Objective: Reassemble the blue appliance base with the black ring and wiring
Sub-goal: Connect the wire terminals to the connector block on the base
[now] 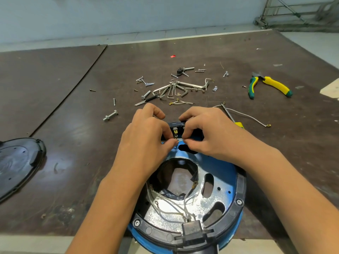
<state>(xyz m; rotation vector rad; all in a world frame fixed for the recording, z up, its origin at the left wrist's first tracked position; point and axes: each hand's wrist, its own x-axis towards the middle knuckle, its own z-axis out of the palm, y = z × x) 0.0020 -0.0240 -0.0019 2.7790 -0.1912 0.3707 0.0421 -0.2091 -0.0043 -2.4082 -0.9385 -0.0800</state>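
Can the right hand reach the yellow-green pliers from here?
Probably yes: the pliers lie uncovered, only a loose wire and screwdriver between; the right hand must first release the terminal wire it pinches.

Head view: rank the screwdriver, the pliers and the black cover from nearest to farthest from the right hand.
1. Screwdriver: just behind the right hand, at its right side.
2. Pliers: farther back, to the right.
3. Black cover: far left, clearly the farthest.
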